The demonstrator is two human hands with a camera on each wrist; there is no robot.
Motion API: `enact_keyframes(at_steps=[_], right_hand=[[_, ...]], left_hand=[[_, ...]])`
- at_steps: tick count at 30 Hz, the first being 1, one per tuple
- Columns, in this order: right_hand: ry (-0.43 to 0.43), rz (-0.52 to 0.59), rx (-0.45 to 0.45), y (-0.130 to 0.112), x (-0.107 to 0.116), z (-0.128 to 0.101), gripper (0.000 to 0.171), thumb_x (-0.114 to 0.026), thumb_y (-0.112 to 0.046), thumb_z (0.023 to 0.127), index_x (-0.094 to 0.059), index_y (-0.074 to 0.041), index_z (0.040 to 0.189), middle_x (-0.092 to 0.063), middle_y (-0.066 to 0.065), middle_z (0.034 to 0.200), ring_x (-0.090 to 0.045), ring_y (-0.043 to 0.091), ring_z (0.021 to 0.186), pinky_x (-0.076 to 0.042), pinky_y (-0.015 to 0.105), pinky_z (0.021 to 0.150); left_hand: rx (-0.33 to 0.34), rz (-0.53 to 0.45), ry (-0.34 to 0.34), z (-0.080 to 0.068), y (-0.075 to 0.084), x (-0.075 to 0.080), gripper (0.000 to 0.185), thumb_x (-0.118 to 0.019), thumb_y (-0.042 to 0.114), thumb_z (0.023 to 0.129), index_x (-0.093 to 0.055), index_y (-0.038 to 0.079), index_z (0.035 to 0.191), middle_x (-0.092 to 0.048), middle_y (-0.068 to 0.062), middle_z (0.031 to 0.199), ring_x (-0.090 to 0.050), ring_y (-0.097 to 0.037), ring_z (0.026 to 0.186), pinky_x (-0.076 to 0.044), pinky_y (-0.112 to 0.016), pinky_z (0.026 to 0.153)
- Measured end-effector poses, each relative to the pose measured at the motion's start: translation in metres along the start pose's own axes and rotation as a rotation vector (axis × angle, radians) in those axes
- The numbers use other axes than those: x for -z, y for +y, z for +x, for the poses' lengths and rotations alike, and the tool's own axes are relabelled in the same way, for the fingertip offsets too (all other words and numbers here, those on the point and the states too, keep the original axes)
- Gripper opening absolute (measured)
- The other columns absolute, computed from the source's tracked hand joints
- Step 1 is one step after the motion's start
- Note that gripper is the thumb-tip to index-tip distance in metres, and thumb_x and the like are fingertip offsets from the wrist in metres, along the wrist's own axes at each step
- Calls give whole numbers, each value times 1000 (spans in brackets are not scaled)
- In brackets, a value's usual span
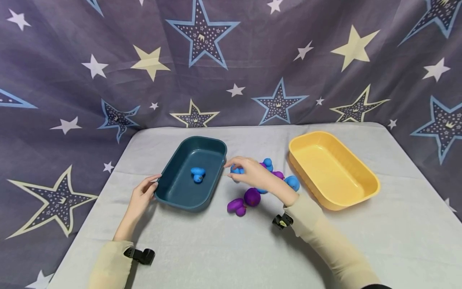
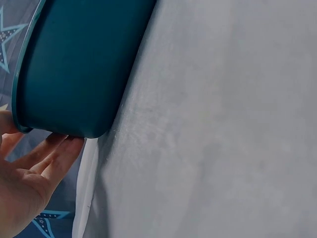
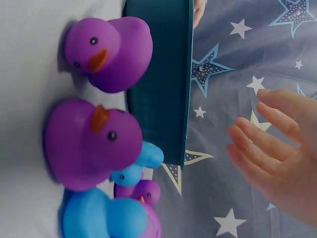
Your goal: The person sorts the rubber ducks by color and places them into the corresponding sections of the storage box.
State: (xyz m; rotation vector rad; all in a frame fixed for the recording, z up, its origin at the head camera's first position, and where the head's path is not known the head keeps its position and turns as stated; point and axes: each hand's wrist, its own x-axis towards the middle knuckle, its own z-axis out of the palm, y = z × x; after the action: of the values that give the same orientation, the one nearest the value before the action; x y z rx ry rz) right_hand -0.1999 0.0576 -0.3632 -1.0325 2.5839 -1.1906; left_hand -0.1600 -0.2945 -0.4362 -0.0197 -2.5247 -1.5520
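In the head view my left hand (image 1: 142,196) is at the left side of a teal tub (image 1: 187,202), fingertips at its rim. From the left wrist, its fingers (image 2: 62,156) press the tub's outer wall, another digit at the rim. A blue rubber duck (image 1: 197,175) sits inside the tub. My right hand (image 1: 254,173) hovers past the tub's right rim with spread, slightly bent fingers holding nothing. Beneath and beside it lie several blue and purple ducks, among them a blue duck (image 1: 292,183) and a purple duck (image 3: 94,144). The hand partly hides them in the head view.
A yellow tub (image 1: 333,172) with nothing in it stands on the right side of the table. Pale cloth (image 1: 216,253) covers the table. Behind it hangs a dark curtain (image 1: 252,48) printed with stars.
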Motion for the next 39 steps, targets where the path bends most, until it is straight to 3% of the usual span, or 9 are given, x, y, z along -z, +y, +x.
enact_keyframes(at_steps=[11,20,30,39], right_hand=[[47,-49,9,7,19,-18,29,-63,-10,85,-60,0,112,-62,15,108,-60,27,95,-49,38,81],[88,-101,-9,20,32,-39,28,-62,-9,86,-60,2,111,-62,16,107,-60,28,94,-47,41,86],[179,-165,7,34,43,-64,26,-65,-6,83,-62,4,106,-63,18,103,-61,32,93,-48,43,82],[167,-197,-15,46,44,-80,24,-64,-4,83,-62,4,105,-62,17,105,-58,34,96,-46,45,84]], left_hand=[[-4,-8,-7,1,0,0,35,-47,18,96,-52,-3,123,-58,17,89,-53,3,78,-46,-14,62],[-2,-14,-9,2,-1,-1,34,-46,17,96,-52,-3,123,-57,23,87,-53,5,79,-46,-14,63],[1,-13,-1,0,0,-1,33,-47,16,95,-52,-3,122,-58,21,87,-52,4,77,-45,-15,61],[-3,-31,-11,-1,0,-1,34,-47,16,96,-52,-4,122,-58,20,87,-52,4,77,-45,-16,61]])
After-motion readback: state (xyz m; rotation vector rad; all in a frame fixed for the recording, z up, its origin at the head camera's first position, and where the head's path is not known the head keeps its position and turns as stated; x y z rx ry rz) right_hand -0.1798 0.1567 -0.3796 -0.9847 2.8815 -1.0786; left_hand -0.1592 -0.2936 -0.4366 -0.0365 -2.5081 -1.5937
